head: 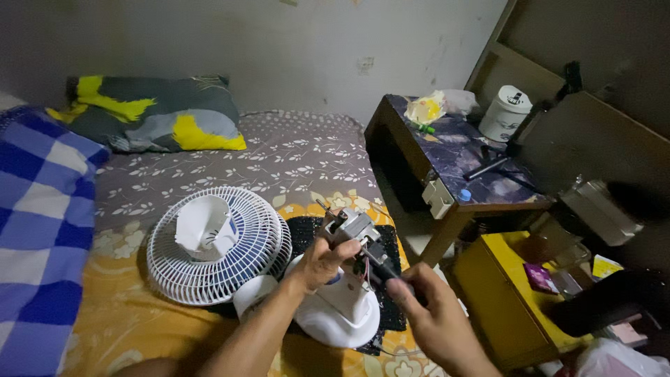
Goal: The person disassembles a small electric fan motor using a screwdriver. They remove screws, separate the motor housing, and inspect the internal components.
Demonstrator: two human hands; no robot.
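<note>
Grey fan motor (352,227) pinched in left hand (322,262) above white base (340,314), right hand (433,314) gripping probably a screwdriver (377,260); slip could nick wires.

A home bedroom, probably: a floral-sheeted bed (293,157) with a grey-and-yellow pillow (157,115) at its head and a dark wooden side table (453,164) beside it.

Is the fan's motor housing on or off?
Off. The bare motor is exposed in the left hand; the white grille lies flat on the bed, detached. The right hand holds a dark tool.
</note>
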